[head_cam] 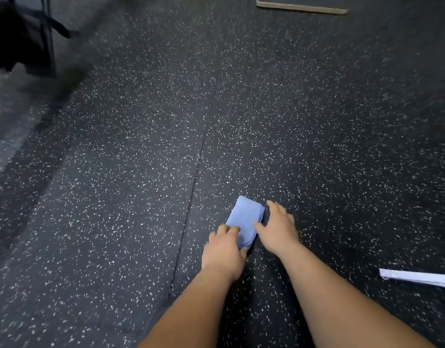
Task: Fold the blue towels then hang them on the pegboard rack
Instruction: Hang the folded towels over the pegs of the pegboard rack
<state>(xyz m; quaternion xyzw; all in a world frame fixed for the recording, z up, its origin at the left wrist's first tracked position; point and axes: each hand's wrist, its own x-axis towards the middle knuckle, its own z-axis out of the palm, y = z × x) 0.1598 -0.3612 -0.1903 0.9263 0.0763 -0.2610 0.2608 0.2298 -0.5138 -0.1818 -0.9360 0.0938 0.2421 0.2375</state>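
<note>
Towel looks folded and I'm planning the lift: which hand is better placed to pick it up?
Left, probably. The left hand curls its fingers round the near end of the towel, while the right hand lies flat beside its right edge with fingers spread, only the thumb on the cloth.

Dark speckled rubber floor (291,109) with a seam (201,151)

One blue towel (245,218), folded into a small thick rectangle. Lies flat on the floor (317,121), just right of the floor seam (199,167), long side roughly parallel to it. Layered edges at near end.
</note>
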